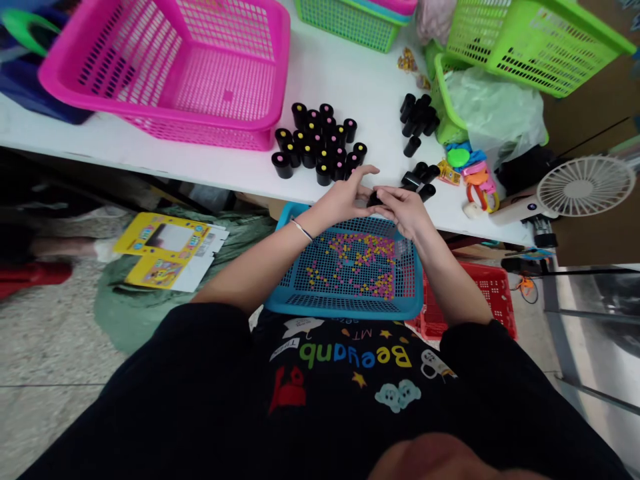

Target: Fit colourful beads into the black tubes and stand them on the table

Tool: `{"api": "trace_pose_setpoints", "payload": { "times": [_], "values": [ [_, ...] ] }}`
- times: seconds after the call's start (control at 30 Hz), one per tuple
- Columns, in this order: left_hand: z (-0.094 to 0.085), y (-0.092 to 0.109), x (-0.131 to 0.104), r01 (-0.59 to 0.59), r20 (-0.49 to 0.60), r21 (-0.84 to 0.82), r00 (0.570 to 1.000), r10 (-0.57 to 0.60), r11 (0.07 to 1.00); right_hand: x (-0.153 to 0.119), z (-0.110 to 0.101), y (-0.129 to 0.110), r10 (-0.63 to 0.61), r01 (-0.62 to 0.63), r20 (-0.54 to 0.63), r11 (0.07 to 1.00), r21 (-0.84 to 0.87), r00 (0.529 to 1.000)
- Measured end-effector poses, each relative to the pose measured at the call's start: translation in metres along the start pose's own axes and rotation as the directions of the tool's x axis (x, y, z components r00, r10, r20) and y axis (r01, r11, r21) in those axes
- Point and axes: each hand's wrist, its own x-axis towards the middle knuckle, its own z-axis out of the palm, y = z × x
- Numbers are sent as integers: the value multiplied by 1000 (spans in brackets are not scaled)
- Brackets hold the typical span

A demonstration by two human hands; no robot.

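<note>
Over the table's front edge, my left hand [347, 195] and my right hand [401, 208] meet around a small black cylinder [374, 199], mostly hidden by the fingers. My right fingers pinch it; my left thumb and lower fingers grip its other side, while the left index finger sticks out. Left of them several black cylinders [309, 157] stand upright, with yellow or pink dots on top. More black cylinders [411, 147] lie and stand to the right. Below my hands a blue basket [345, 307] holds many tiny yellow and pink pieces [383, 283].
A large pink basket [165, 113] stands on the white table [350, 73] at the left. Green baskets [530, 40] and a plastic bag [493, 100] are at the right, near a small fan [583, 187]. A red basket [493, 293] sits lower right, a yellow carton [167, 250] lower left.
</note>
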Motion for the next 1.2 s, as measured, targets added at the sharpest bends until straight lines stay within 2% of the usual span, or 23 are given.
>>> {"api": "trace_pose_setpoints", "payload": {
  "times": [0.13,0.27,0.33,0.4,0.47,0.53,0.6,0.67,0.7,0.77,0.83,0.9,1.03,1.1,1.2],
  "values": [
    [0,0,3,-59,16,97,998,57,994,-9,-3,-5,-6,6,10,998,-61,1000],
    [1,10,1,-109,47,262,994,100,959,-34,-14,-2,-180,178,7,970,-165,984],
    [-1,18,-2,-115,11,409,993,121,905,-45,-15,9,-213,217,45,927,-307,976],
    [-6,24,-5,-65,-66,551,990,121,832,-51,-11,25,-162,249,203,799,-547,966],
    [-14,26,-6,24,-148,625,985,89,780,-50,-1,42,-34,332,380,560,-759,925],
    [-21,25,-5,87,-203,650,977,61,755,-46,9,57,70,399,452,365,-841,889],
    [-23,27,-1,109,-225,666,973,59,738,-43,18,67,116,413,460,290,-863,880],
    [-16,34,6,77,-197,693,977,86,717,-40,25,71,145,437,482,259,-862,864],
    [-10,39,10,29,-150,710,982,111,703,-39,27,71,159,459,501,240,-855,851],
    [5,51,21,-121,7,738,985,172,664,-37,33,68,182,499,536,210,-840,825],
    [20,61,36,-274,181,743,961,211,611,-35,39,64,193,526,555,185,-830,809],
    [29,66,51,-359,286,738,933,217,571,-31,44,60,195,541,566,168,-824,801],
    [31,64,65,-352,293,735,936,196,579,-30,44,59,164,557,581,171,-813,798],
    [26,60,60,-317,292,700,945,148,640,-34,38,59,145,568,596,192,-800,790],
    [16,51,40,-242,306,563,949,73,790,-49,19,53,86,614,652,263,-744,754]
  ]
}}
